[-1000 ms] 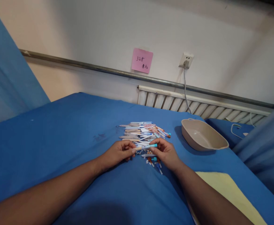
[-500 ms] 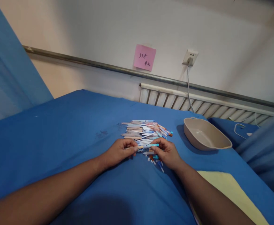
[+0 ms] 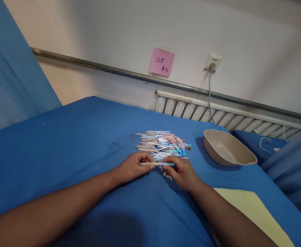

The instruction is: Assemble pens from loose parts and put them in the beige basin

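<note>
A slim pen lies level between my hands, cream at its left end and teal at its right. My left hand pinches the cream end with thumb and fingers. The teal end is in the closed fingers of my right hand. Whether the two ends are joined at the small pale bit between them, I cannot tell. Just beyond the fingers lies a pile of pens, mostly pointing left. Small white pieces rest on the blue cloth below the pen, partly hidden by my right hand.
A beige basin stands right of the pile on the blue cloth. Near my right forearm lies a yellow cloth. Behind are a radiator, a metal rail, a pink note and a plugged socket.
My fingers have shifted slightly on the pen, and more of its cream end shows. Several coloured pieces below my right hand no longer show. The view has turned a little.
</note>
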Available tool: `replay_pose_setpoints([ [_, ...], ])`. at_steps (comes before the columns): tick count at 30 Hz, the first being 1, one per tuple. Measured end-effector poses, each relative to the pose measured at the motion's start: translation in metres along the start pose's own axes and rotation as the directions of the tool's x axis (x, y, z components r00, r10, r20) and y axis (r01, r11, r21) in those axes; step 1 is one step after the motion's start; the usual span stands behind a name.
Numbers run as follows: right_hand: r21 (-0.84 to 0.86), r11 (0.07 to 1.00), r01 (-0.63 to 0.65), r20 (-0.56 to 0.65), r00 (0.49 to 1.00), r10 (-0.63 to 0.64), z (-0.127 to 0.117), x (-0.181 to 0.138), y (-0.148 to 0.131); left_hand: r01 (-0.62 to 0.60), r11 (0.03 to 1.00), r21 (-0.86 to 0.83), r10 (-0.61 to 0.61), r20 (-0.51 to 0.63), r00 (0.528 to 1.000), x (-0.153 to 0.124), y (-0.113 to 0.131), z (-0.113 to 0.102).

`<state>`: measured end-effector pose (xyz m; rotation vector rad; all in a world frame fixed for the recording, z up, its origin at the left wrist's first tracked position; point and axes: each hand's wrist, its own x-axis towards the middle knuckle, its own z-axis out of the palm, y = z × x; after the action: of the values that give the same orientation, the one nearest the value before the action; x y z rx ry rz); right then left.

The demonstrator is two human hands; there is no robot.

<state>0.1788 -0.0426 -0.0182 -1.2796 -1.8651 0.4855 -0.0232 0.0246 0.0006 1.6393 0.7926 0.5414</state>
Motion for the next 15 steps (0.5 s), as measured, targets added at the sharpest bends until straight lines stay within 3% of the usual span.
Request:
replay_pose_setpoints([
  [4, -0.056, 0.998, 0.004, -0.025, 1.000, -0.006, 0.0007, -0.0016, -0.0031, 0.017, 0.995, -0.096, -0.016, 0.004, 1.000, 0.0028, -0.0056, -0.0009],
  [9, -0.075, 0.997, -0.006, -0.038, 0.999, 0.004, 0.0021, -0.0024, 0.0005, 0.068, 0.994, -0.082, -0.071, -0.030, 0.997, 0.0067, -0.0103, -0.0023],
  [15, -0.061, 0.998, -0.031, -0.025, 0.999, 0.030, 0.0033, -0.0027, 0.0053, -0.001, 0.984, -0.177, -0.018, -0.106, 0.994, 0.0063, -0.0067, -0.0009],
])
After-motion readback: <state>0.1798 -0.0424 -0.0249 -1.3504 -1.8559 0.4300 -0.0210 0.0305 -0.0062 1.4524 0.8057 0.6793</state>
